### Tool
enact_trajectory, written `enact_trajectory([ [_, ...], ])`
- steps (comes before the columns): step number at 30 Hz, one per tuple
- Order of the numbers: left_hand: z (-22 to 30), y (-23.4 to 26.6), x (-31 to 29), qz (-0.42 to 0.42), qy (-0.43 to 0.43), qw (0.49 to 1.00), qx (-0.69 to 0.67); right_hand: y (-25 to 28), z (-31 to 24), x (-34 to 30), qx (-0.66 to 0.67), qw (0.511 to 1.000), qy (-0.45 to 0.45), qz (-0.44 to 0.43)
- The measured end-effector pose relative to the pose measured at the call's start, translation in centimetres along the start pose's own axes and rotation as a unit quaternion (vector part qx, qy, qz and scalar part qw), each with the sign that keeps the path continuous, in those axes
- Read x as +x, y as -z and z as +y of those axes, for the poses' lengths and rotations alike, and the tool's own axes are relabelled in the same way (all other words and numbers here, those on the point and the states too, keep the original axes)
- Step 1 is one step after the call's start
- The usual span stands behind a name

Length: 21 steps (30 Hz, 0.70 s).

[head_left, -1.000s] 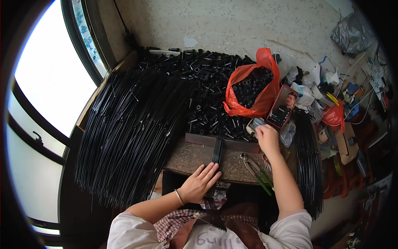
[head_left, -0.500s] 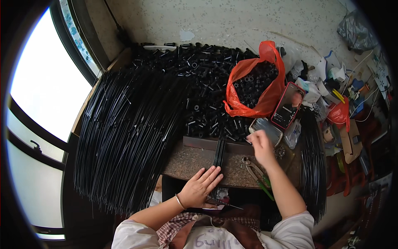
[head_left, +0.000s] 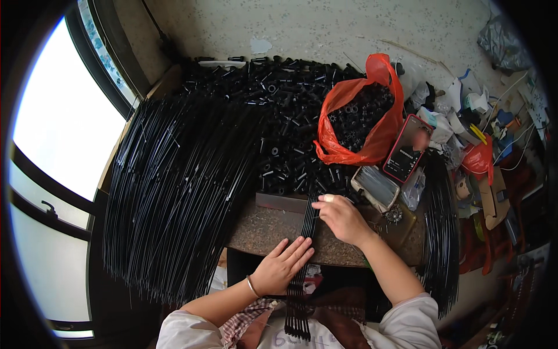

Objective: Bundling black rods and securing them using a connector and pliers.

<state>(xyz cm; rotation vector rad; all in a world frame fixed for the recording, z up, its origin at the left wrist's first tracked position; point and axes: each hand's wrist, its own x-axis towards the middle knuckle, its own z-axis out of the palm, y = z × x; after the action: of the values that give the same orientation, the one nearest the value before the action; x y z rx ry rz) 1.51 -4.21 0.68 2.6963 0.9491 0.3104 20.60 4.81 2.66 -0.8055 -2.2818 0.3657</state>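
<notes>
My left hand (head_left: 283,266) lies flat with its fingers stretched over a narrow row of thin black rods (head_left: 308,225) at the table's front edge. The row runs from the dark block up on the table down over the edge to my lap, where the rods fan slightly and end in thicker tips. My right hand (head_left: 343,220) is closed in a pinch beside the upper part of that row, with a pale wrap on one finger. What its fingertips hold is too small to make out.
Many long black rods (head_left: 174,186) cover the table's left side, with more (head_left: 440,232) at the right. Behind lie black tubular parts (head_left: 285,116), a red plastic bag (head_left: 331,152) of small black pieces, a phone (head_left: 401,163) and a clear-lidded box (head_left: 378,187).
My right hand has moved left and down from the box to the rod row, its forearm now covering the pliers. The rods' lower ends now show over my lap. My left hand stays on the row.
</notes>
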Motion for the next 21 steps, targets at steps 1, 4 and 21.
enact_trajectory([
  [1, 0.1, 0.1, 0.0, 0.000, 0.000, 1.000, -0.001, 0.0, -0.4, -0.1, -0.035, 0.998, 0.039, -0.044],
  [4, 0.4, 0.4, 0.0, 0.001, 0.006, 1.000, 0.012, -0.2, 0.0, -0.2, -0.049, 0.996, 0.071, -0.018],
  [21, 0.3, 0.4, 0.1, -0.006, 0.010, 0.999, 0.031, -0.3, 1.2, 1.3, -0.032, 0.989, 0.128, -0.070],
])
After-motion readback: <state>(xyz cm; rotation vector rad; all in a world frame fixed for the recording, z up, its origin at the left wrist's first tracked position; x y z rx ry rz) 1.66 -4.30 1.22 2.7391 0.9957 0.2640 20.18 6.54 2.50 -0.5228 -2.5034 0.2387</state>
